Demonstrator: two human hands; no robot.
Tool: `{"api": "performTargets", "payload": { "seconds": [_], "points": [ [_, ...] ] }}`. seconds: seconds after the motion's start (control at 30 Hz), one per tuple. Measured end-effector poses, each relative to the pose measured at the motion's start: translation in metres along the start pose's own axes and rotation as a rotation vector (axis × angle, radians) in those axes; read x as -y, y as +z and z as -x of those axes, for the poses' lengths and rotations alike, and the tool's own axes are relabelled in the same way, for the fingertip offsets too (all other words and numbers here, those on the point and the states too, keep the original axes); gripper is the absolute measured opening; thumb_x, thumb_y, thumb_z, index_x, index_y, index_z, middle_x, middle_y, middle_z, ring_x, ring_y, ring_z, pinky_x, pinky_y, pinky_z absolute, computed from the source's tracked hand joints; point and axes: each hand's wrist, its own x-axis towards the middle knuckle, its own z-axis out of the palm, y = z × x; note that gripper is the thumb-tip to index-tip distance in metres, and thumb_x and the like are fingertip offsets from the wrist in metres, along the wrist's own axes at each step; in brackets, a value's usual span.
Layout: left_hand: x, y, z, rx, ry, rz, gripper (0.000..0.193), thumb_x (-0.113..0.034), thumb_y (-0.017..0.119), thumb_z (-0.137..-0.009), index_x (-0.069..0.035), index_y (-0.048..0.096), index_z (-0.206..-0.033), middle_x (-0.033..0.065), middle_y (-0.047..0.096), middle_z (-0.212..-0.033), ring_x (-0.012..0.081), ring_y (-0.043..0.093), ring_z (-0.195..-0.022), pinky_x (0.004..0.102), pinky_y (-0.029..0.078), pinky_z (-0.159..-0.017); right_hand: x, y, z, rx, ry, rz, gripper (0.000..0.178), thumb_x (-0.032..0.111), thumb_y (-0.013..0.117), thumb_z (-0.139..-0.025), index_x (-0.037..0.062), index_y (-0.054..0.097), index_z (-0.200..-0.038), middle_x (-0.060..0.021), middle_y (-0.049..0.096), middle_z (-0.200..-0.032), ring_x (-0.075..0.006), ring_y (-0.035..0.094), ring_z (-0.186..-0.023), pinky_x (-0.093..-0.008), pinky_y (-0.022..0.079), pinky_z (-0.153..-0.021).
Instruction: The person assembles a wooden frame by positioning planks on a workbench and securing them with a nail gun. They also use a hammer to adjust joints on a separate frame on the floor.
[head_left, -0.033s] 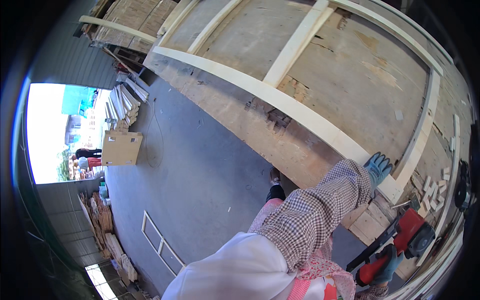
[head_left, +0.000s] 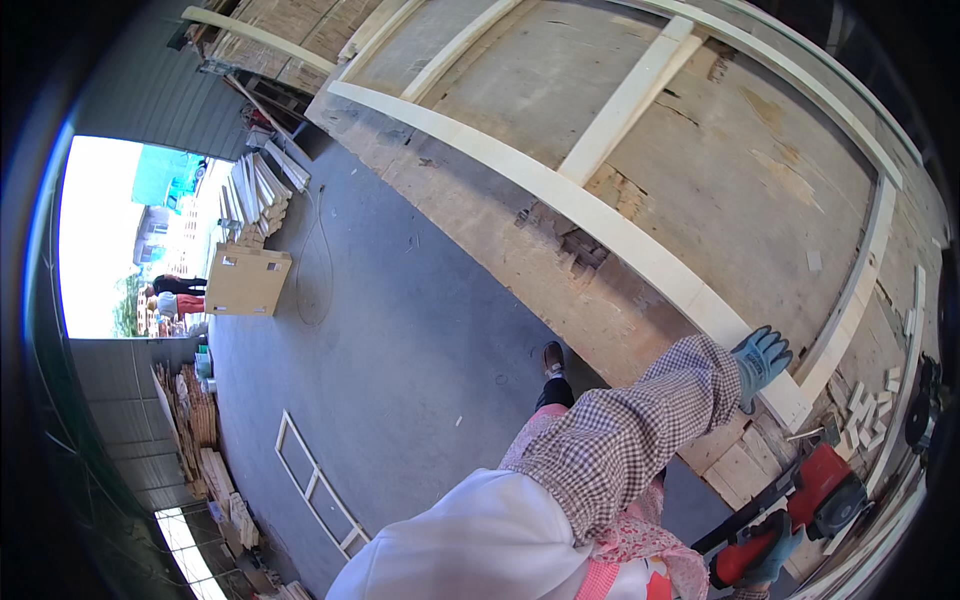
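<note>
A: Where is the left hand (head_left: 760, 366)?
B: On the near rail of the frame (head_left: 650, 258), just by its near right corner. It's gloved and loosely open, fingers (head_left: 777, 352) laid across the wood, thumb at the near side. How hard it presses, I can't tell
A: And the right hand (head_left: 783, 558)?
B: Also gloved, at the near right, closed round the handle of a red and black tool (head_left: 820, 487)
A: How does the frame lie?
B: Flat on the surface (head_left: 740, 200), running from near right to far left. Pale blocks (head_left: 866, 410) lie scattered to the right of its near corner
A: Anything over on the left?
B: A narrow frame (head_left: 320, 466) on the floor (head_left: 400, 360), and farther off an upright tan panel (head_left: 245, 282)
</note>
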Motion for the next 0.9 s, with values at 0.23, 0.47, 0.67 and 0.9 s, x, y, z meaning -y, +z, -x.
{"api": "performTargets", "payload": {
  "seconds": [0.23, 0.47, 0.67, 0.9],
  "points": [
    [0.155, -0.106, 0.291, -0.397, -0.315, 0.161, 0.081, -0.037, 0.068, -0.064, -0.003, 0.033, -0.129, 0.0161, 0.036, -0.129, 0.0331, 0.032, -0.121, 0.0447, 0.021, -0.104, 0.004, 0.195, 0.031, 0.157, -0.030, 0.239, 0.011, 0.008, 0.051, -0.072, 0.0011, 0.044, -0.076, -0.0086, 0.044, -0.051, -0.0196, 0.044, -0.039, -0.0331, 0.043, -0.038],
    [0.265, -0.187, 0.560, -0.573, -1.056, 0.376, 0.057, -0.033, 0.061, -0.076, -0.004, 0.044, -0.121, 0.0186, 0.043, -0.124, 0.0339, 0.039, -0.116, 0.0401, 0.030, -0.098, 0.018, 0.399, 0.056, 0.573, -0.011, 0.487, 0.012, 0.008, 0.051, -0.071, -0.0005, 0.044, -0.077, -0.0101, 0.045, -0.050, -0.0214, 0.045, -0.038, -0.0354, 0.044, -0.036],
    [0.395, -0.287, 0.667, -0.724, -0.996, 0.350, 0.047, -0.022, 0.060, -0.079, -0.003, 0.046, -0.119, 0.0154, 0.049, -0.119, 0.0297, 0.049, -0.108, 0.0349, 0.039, -0.091, 0.037, 0.617, 0.114, 0.923, 0.028, 0.619, 0.021, 0.003, 0.053, -0.068, -0.0046, 0.052, -0.088, -0.0105, 0.052, -0.054, -0.0216, 0.051, -0.038, -0.0312, 0.045, -0.037],
    [0.503, -0.324, 0.869, -1.197, -1.319, 0.850, 0.034, -0.008, 0.054, -0.084, -0.001, 0.049, -0.117, 0.0075, 0.056, -0.111, 0.0140, 0.055, -0.097, 0.0224, 0.045, -0.076, 0.048, 0.879, 0.197, 1.105, 0.069, 0.691, 0.022, 0.000, 0.059, -0.072, -0.0040, 0.055, -0.093, -0.0090, 0.058, -0.066, -0.0187, 0.058, -0.052, -0.0296, 0.049, -0.045]
  ]
}}
